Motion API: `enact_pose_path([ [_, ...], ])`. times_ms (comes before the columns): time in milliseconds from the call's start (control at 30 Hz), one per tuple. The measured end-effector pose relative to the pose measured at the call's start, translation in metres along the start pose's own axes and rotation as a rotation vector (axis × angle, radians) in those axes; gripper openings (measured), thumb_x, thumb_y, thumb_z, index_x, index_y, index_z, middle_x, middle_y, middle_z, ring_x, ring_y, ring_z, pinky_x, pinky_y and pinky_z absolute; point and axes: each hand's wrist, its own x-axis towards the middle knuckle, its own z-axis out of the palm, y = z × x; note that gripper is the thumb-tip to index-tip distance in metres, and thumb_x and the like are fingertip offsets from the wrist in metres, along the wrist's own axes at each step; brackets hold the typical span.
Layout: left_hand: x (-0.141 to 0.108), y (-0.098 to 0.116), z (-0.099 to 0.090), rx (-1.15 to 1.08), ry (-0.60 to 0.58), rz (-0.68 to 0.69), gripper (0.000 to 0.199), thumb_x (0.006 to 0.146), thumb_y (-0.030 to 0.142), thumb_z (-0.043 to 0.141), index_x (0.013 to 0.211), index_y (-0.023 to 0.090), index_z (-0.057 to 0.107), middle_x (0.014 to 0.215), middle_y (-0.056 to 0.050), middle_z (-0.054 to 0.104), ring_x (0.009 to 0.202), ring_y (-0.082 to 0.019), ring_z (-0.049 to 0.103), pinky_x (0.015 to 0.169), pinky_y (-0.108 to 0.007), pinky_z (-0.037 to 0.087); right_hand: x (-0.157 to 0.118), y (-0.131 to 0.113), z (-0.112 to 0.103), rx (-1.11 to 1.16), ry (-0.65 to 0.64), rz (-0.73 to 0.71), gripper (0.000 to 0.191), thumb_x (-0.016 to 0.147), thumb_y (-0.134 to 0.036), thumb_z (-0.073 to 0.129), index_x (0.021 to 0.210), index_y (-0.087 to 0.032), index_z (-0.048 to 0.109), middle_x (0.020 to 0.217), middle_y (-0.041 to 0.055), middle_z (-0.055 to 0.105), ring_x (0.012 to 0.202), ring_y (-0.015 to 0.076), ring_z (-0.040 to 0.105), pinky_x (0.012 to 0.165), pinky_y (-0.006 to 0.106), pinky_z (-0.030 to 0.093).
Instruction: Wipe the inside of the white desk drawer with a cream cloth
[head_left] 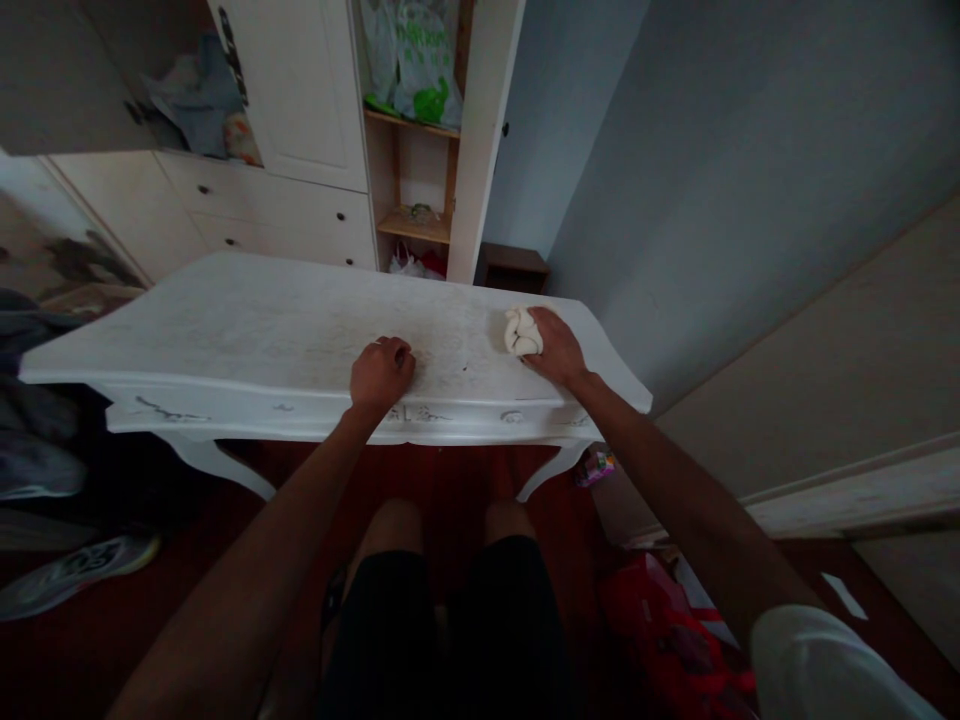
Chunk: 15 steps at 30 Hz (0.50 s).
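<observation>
A white table with carved drawer fronts stands before me, its top marked with brownish smudges. Near its right end, my right hand is closed round a bunched cream cloth, which rests on the tabletop. My left hand lies at the front edge, left of the cloth and apart from it. Its fingers are curled in, and whether anything is inside them is hidden.
Behind the table stands a white cabinet with open doors and plastic bags on a shelf. A grey wall rises at the right. Red bags lie on the floor at lower right, a shoe at lower left.
</observation>
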Motion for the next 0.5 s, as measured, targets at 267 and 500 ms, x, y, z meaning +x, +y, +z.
enact_pose_path([
  [267, 0.000, 0.001, 0.000, 0.007, 0.001, -0.013, 0.027, 0.085, 0.026, 0.046, 0.096, 0.017, 0.069, 0.098, -0.014, 0.069, 0.092, -0.027, 0.063, 0.078, -0.038, 0.048, 0.028, -0.024, -0.008, -0.052, -0.421, -0.093, 0.103, 0.073, -0.068, 0.067, 0.155, -0.020, 0.026, 0.160, 0.0173, 0.029, 0.146, 0.0404, 0.026, 0.115, 0.061, 0.024],
  [500, -0.001, 0.001, -0.001, 0.014, -0.004, -0.008, 0.028, 0.086, 0.026, 0.045, 0.098, 0.018, 0.069, 0.098, -0.013, 0.068, 0.094, -0.028, 0.063, 0.081, -0.038, 0.048, 0.023, -0.006, -0.031, 0.351, -0.041, 0.067, 0.075, 0.086, -0.073, 0.045, 0.142, -0.023, 0.049, 0.148, 0.0109, 0.051, 0.137, 0.0290, 0.044, 0.117, 0.053, 0.026],
])
